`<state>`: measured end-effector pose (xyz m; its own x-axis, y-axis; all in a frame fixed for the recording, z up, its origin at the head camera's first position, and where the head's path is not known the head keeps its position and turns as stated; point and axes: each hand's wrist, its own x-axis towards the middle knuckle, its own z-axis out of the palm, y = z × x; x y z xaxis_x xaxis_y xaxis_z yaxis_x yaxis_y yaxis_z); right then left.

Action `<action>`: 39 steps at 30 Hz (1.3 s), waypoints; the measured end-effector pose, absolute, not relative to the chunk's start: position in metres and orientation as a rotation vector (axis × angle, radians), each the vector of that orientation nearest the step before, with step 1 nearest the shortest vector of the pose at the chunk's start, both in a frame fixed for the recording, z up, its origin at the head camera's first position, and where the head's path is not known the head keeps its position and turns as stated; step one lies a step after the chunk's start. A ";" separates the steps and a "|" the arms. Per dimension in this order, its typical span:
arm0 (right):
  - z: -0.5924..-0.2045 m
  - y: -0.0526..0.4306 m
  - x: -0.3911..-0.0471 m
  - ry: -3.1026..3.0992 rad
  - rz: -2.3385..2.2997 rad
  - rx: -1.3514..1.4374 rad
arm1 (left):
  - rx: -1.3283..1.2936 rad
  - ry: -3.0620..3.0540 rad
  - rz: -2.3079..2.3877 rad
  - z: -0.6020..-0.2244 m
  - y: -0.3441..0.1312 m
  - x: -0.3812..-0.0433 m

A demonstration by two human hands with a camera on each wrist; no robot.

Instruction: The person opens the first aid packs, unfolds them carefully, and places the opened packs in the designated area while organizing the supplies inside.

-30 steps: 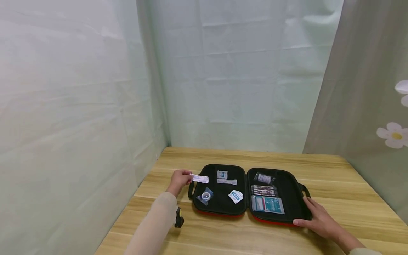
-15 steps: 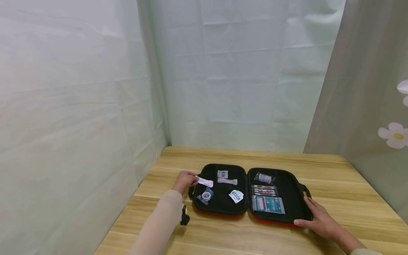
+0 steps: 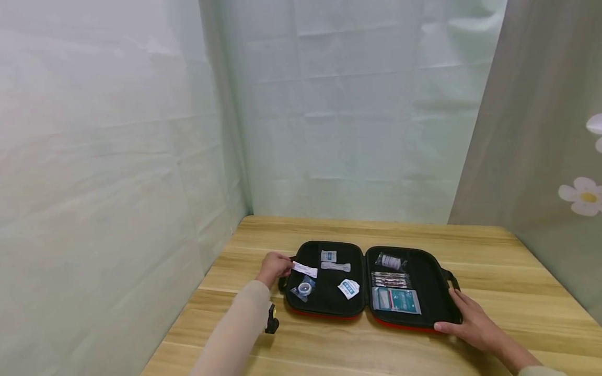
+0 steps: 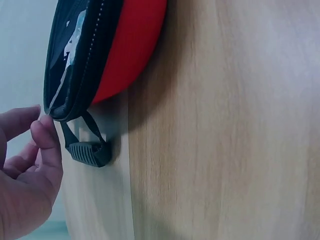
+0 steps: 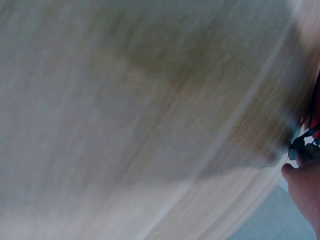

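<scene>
An unzipped first-aid case (image 3: 329, 300), black inside and red outside, lies spread flat on the table. At its left edge, my left hand (image 3: 276, 265) pinches the end of a slim white packet (image 3: 304, 269) over the left half. In the left wrist view, the fingertips of the left hand (image 4: 37, 150) meet at the packet's thin edge, just above the case's handle (image 4: 90, 152). My right hand (image 3: 472, 321) holds the case's near right corner, thumb on the front rim and fingers along the side; the right wrist view shows this hand (image 5: 305, 185) by the other handle (image 5: 296, 150).
The left half holds a bagged tape roll (image 3: 304, 289), a small square packet (image 3: 328, 256), another slim packet (image 3: 336, 267) and white-and-blue sachets (image 3: 349, 289). The right half holds a wrapped bandage roll (image 3: 391, 261), several thin wrapped sticks (image 3: 391, 280) and a teal packet (image 3: 396, 301).
My left hand has moved right and slightly down with the slim white packet, bringing it from the case's left rim farther over the left half. The right hand stays at its corner.
</scene>
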<state>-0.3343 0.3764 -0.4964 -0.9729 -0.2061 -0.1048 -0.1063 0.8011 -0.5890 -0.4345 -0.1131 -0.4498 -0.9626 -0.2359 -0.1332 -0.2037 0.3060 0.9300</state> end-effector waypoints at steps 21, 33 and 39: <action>-0.497 0.377 -0.333 2.813 -0.911 -0.233 | 0.295 -2.636 -1.515 -0.447 -0.094 -0.425; -0.497 0.377 -0.334 2.823 -0.919 -0.255 | 0.177 -2.730 -1.286 -0.447 -0.078 -0.421; -0.499 0.378 -0.336 2.820 -0.928 -0.251 | 0.195 -2.735 -1.310 -0.451 -0.072 -0.425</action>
<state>-0.3357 0.3776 -0.4986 -0.9728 -0.2086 -0.1005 -0.1081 0.7930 -0.5995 -0.4250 -0.0721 -0.4506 -0.9865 -0.1596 0.0369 -0.0713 0.6212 0.7804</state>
